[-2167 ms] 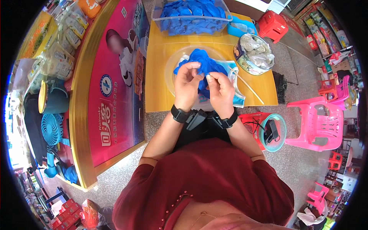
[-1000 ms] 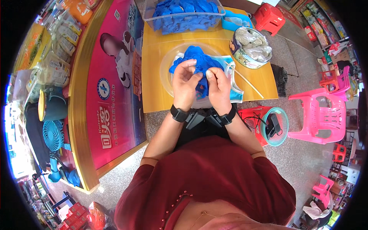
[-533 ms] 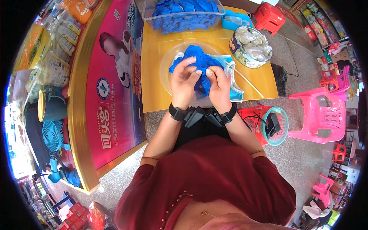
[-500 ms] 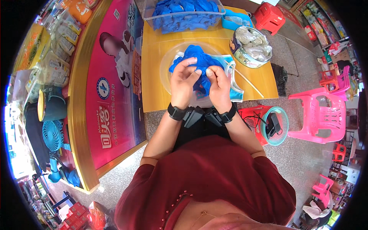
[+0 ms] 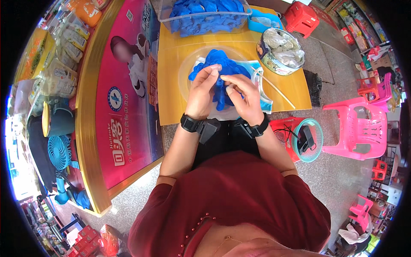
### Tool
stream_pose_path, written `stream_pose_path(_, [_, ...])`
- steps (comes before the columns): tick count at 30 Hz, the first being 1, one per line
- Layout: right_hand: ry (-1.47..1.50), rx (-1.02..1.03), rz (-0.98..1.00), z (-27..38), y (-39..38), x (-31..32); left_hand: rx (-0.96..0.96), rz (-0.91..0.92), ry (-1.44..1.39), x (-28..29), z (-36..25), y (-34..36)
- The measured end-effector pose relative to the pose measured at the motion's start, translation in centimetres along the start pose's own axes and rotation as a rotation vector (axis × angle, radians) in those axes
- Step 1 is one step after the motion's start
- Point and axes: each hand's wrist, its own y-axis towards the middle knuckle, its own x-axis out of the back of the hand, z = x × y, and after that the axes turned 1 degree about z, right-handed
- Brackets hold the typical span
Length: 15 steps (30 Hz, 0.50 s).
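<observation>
Over a yellow table (image 5: 171, 92), my two hands work close together at a soft blue piece (image 5: 221, 95), thin and crumpled; its kind is not clear. My left hand (image 5: 203, 92) has thumb and forefinger pinched near its upper edge. Just beside it, my right hand (image 5: 245, 96) has its fingers curled and its thumb tip near the forefinger; what it grips is partly hidden. Behind the fingers, a heap of similar blue material (image 5: 216, 58) lies in a shallow clear bowl (image 5: 185, 81). A narrow blue strip hangs down between my hands.
A clear tub (image 5: 205, 16) of blue pieces stands at the back, beside a small blue tray (image 5: 257, 29). A round tin (image 5: 274, 64) holds plastic-wrapped stuff. A thin stick (image 5: 278, 93) lies at right. Baskets (image 5: 310, 156) and a pink chair (image 5: 359, 128) stand on the floor.
My hands have turned and shifted slightly: the left fingertips pinch together higher up, and the right hand has rolled and dropped a little. The blue piece now hangs narrower between them.
</observation>
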Motion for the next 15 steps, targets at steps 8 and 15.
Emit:
stream_pose_path(8, [0.11,-0.186,-0.043,-0.6,-0.2,-0.1,-0.037,0.169,0.326,-0.2,-0.5,-0.3])
stream_pose_path(15, [0.549,-0.394,-0.047,-0.1,-0.5,-0.1,-0.172,0.148,0.488,0.8,-0.8,-0.3])
